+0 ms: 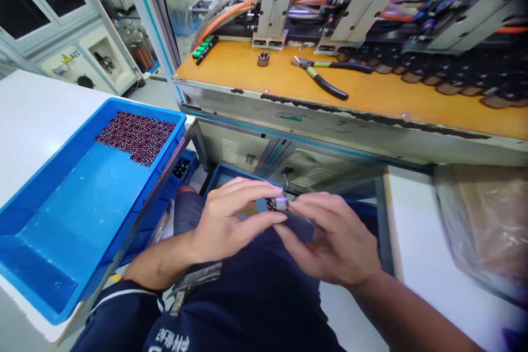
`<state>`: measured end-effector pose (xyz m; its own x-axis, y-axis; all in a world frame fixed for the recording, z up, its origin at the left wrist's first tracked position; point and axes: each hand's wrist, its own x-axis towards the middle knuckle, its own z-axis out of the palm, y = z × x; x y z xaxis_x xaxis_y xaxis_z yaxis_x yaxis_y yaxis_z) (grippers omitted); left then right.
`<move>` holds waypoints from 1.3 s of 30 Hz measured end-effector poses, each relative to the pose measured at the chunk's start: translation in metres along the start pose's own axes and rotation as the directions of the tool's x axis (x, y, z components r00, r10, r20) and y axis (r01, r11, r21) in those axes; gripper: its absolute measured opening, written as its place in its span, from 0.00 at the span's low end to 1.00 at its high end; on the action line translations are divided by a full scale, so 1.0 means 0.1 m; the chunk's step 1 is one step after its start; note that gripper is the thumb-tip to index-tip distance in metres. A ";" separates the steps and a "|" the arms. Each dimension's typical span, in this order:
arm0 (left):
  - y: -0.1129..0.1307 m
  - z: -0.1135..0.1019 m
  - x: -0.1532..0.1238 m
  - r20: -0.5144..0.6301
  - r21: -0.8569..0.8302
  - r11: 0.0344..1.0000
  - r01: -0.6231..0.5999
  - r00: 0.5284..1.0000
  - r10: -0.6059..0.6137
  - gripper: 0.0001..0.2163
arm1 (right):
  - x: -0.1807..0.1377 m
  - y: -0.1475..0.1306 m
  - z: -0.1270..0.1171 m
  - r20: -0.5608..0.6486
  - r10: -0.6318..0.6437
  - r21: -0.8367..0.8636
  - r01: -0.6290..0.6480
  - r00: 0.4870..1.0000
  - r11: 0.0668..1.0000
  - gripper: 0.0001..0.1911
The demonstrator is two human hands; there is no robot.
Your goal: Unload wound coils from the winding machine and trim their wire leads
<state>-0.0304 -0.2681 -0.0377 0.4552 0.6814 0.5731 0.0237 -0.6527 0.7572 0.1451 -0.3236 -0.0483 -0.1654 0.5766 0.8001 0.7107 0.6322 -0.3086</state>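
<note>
Between my two hands, above my lap, is a small cylindrical motor stator (279, 203) with a silvery outer wall and dark windings showing at its left end. My left hand (231, 214) pinches it between thumb and fingers, from above and below. At the part's right end, the fingertips of my right hand (334, 231) are closed in and touch it; the thumb sits just beneath. A similar small wound stator (263, 59) stands on the orange-yellow bench (231, 69) ahead.
Cutting pliers (325, 74) and a black marker (206, 50) lie on the bench. Along its right stands a row of dark round parts (449, 77) beneath machine fixtures (274, 11). To the left, a blue tray (82, 187) holds densely packed small parts (136, 135). A plastic-wrapped bundle (487, 220) lies right.
</note>
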 end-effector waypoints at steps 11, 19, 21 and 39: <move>-0.03 0.01 -0.04 0.055 -0.357 0.913 0.197 0.980 -0.190 0.12 | 0.07 -0.14 0.01 -0.031 0.317 0.406 -0.278 0.948 0.870 0.09; -0.04 -0.14 0.02 0.024 -0.084 0.996 0.032 0.999 -0.030 0.10 | -0.17 0.13 -0.25 0.052 0.580 0.374 -0.554 0.813 0.744 0.05; -0.02 -0.20 0.05 0.077 0.007 0.999 -0.035 0.996 0.034 0.10 | -0.09 0.21 -0.37 -0.023 0.412 0.169 -0.402 0.911 0.900 0.05; 0.00 -0.30 -0.03 0.074 -0.086 0.995 -0.048 0.996 0.055 0.09 | 0.74 0.34 -0.33 0.743 0.316 0.214 -0.657 0.590 0.723 0.18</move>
<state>-0.0580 -0.2600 -0.0302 0.5208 0.6181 0.5887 -0.0752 -0.6538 0.7529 0.1795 -0.2765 0.0176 -0.3811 0.9245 -0.0072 0.4759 0.1895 -0.8589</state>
